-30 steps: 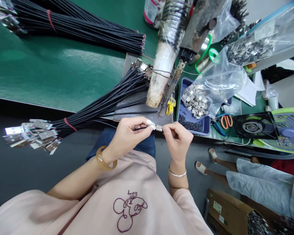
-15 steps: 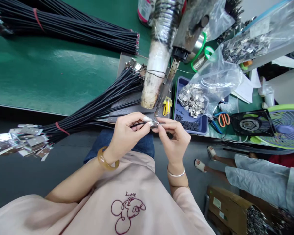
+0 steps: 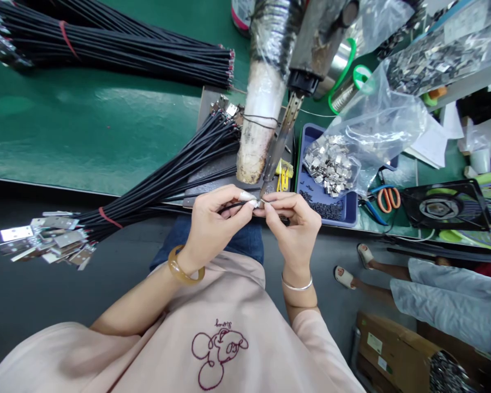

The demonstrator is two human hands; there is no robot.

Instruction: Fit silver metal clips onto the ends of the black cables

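My left hand (image 3: 215, 224) is closed in a pinch on a black cable (image 3: 234, 206), near the cable's end. Against it, my right hand (image 3: 294, 226) pinches a small silver metal connector part (image 3: 262, 203), mostly covered by the fingertips. Cable end and metal part meet between the two hands, at the table's front edge. Just above them a soldering iron (image 3: 284, 128) points down, its tip close to my right fingertips. Left of the hands, a bundle of black cables (image 3: 147, 180) with metal plugs (image 3: 61, 237) at its near end lies across the edge.
A plastic-wrapped tube (image 3: 253, 125) hangs beside the iron. To the right, a blue tray (image 3: 349, 217) holds metal shells and small black pieces, near orange-handled pliers (image 3: 388, 200) and a fan (image 3: 444, 207). Another cable bundle (image 3: 147, 52) lies at back left. A person's legs (image 3: 442, 289) show at right.
The view has shifted slightly, so the surroundings at right sit farther right. Both hands keep their pinch; the metal part is now more covered by my fingers.
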